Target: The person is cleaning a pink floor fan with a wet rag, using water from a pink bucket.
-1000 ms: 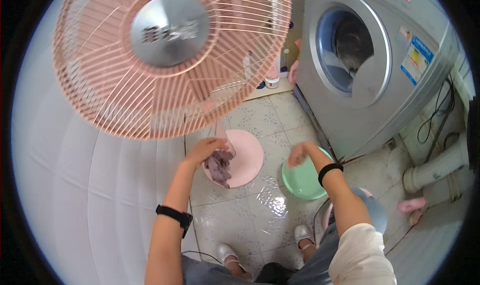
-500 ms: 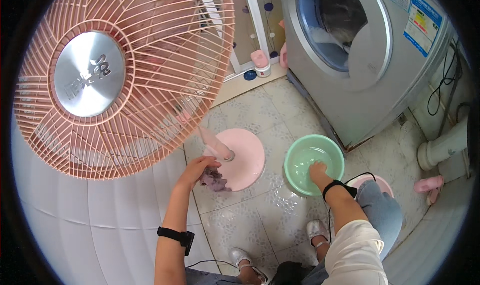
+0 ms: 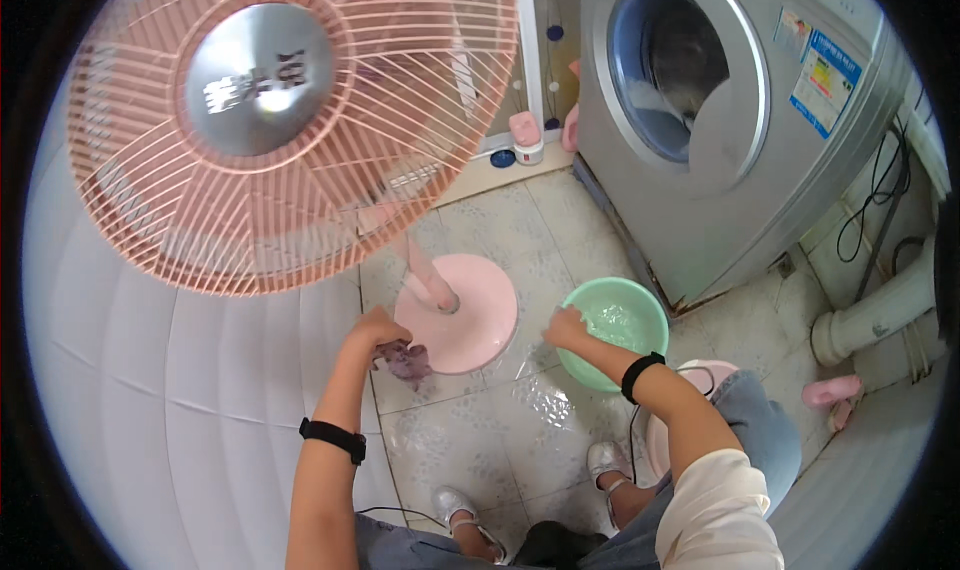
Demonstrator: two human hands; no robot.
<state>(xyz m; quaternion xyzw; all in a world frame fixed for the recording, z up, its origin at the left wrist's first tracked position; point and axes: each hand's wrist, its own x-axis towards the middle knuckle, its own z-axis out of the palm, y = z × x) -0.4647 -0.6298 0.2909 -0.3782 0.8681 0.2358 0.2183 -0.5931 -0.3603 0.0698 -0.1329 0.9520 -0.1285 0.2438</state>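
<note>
A damp-looking, purplish-grey cloth [image 3: 405, 363] hangs crumpled from my left hand [image 3: 376, 330], which is closed on it just left of the fan's round pink base [image 3: 470, 315]. My right hand [image 3: 565, 329] is at the left rim of a light green basin [image 3: 660, 342], its fingers curled and seeming to grip the rim. Water in the basin ripples and catches the light. Part of the rim is hidden by my right hand and forearm.
A pink standing fan [image 3: 262, 80] with a wire grille looms over the left side. Far right stands a grey front-loading washing machine [image 3: 730, 210]. A pink basin [image 3: 658, 445] is beside my right leg. The tiled floor [image 3: 545, 402] has wet patches; pink slippers [image 3: 832, 391] lie farther right.
My right hand has come out of the water and moved left to the basin's rim. The left hand has closed more fully around the cloth. The view has shifted slightly.
</note>
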